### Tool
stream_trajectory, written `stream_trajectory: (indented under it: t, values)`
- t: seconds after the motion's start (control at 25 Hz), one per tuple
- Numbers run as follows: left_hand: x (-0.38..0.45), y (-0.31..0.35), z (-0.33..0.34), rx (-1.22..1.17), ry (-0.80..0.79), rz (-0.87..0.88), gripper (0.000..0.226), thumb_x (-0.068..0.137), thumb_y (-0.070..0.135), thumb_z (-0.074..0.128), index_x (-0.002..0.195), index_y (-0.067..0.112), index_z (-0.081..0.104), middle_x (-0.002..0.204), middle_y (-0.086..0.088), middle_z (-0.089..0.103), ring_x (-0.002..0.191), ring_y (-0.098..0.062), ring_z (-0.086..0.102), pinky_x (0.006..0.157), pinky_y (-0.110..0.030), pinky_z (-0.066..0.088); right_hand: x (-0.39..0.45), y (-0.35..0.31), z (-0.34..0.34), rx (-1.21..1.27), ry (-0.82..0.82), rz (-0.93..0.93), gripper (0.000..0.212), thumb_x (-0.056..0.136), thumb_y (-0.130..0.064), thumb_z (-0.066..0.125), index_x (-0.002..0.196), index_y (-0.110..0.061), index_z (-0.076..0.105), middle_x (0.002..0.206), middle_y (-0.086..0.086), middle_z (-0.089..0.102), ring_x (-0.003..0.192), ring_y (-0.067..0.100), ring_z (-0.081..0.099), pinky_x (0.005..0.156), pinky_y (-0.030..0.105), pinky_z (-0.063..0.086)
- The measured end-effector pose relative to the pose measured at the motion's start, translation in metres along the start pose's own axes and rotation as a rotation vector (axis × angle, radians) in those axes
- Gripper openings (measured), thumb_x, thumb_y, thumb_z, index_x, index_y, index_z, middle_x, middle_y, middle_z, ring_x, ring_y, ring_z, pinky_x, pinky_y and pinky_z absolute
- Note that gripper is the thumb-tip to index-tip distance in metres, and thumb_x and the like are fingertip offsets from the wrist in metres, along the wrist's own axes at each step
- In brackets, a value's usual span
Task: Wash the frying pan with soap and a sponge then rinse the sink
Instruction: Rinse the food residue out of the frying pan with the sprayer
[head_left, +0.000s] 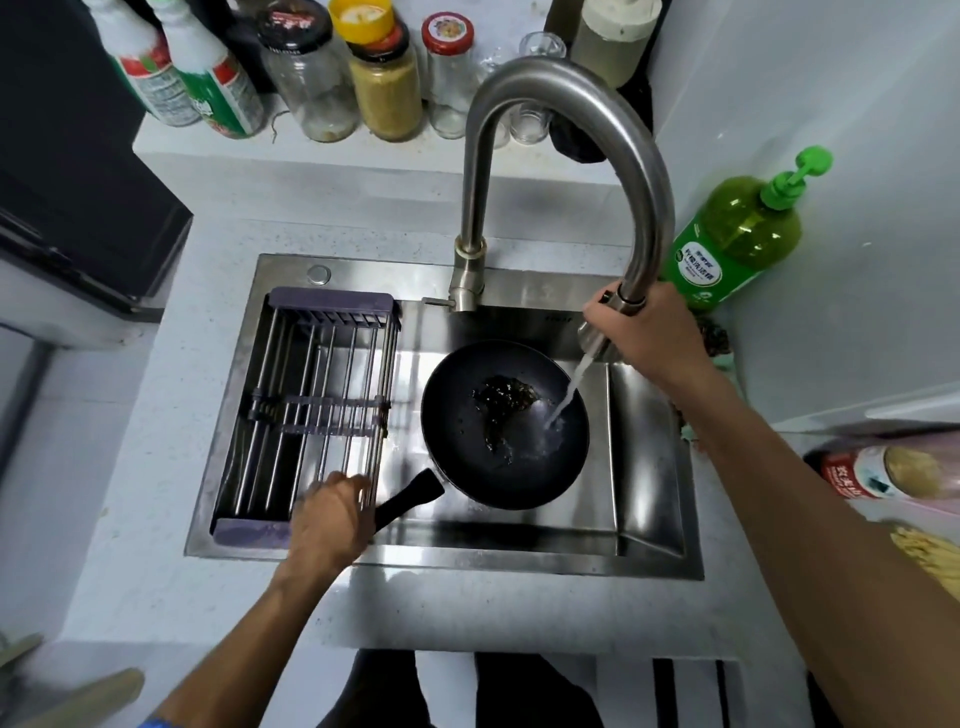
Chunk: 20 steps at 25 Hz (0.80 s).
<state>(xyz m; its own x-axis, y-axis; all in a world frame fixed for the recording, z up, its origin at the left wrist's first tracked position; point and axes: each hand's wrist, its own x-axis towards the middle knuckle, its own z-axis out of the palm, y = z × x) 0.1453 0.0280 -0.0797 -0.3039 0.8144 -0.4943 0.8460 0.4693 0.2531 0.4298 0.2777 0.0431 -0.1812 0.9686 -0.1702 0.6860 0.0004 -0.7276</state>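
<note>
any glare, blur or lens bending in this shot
Head view: glare on the sink front rim and floor beside the pan; wide-angle bending bows the faucet and leans the jars outward; left hand is slightly motion-blurred; corners go soft.

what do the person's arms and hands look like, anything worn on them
Both forearms are bare, with no sleeves in view. The left hand and right hand carry no gloves, rings or watch that can be seen. A small strip of blue shows at the bottom edge on the left arm, possibly a sleeve edge or band; it is too cropped to tell.
</note>
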Motion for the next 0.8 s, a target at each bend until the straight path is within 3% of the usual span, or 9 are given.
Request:
stream_trajectory:
  t: [0.2,0.36,0.56,0.8]
  values:
    - [-0.016,-0.02,0.006,-0.064,-0.074,-0.005,0.019,0.096,0.031,0.052,0.105,0.031,0.069,0.091,0.002,0.07,0.086,-0.021,0.068,0.072,-0.035,0.056,-0.003,0.015,0.013,-0.138,-0.087,0.049,0.041,0.082,-0.048,0.059,0.071,-0.009,0.067,0.062,0.005,0.067,0.058,0.025,0.065,0.062,0.046,0.057]
    - [-0.022,-0.015,0.002,-0.136,-0.082,0.011,0.017,0.089,0.034,0.065,0.105,0.03,0.068,0.084,0.007,0.065,0.082,-0.019,0.067,0.071,-0.03,0.052,0.001,0.014,0.017,-0.285,-0.066,0.068,0.045,0.086,-0.053,0.057,0.067,-0.013,0.065,0.071,0.003,0.068,0.072,0.025,0.063,0.072,0.038,0.051]
    - [-0.018,-0.008,0.0,-0.119,-0.116,-0.044,0.02,0.089,0.032,0.069,0.108,0.026,0.067,0.089,0.005,0.068,0.079,-0.015,0.063,0.076,-0.029,0.052,0.004,0.019,0.008,-0.282,-0.113,0.01,0.04,0.083,-0.043,0.064,0.059,-0.011,0.064,0.056,0.0,0.064,0.059,0.019,0.061,0.065,0.039,0.051]
    - [-0.019,-0.006,-0.002,-0.12,-0.128,-0.054,0.012,0.09,0.029,0.067,0.102,0.025,0.068,0.078,0.011,0.06,0.07,-0.01,0.057,0.068,-0.023,0.043,-0.002,0.018,0.004,-0.288,-0.194,0.07,0.041,0.073,-0.054,0.062,0.065,-0.014,0.069,0.057,0.002,0.067,0.058,0.023,0.065,0.067,0.047,0.058]
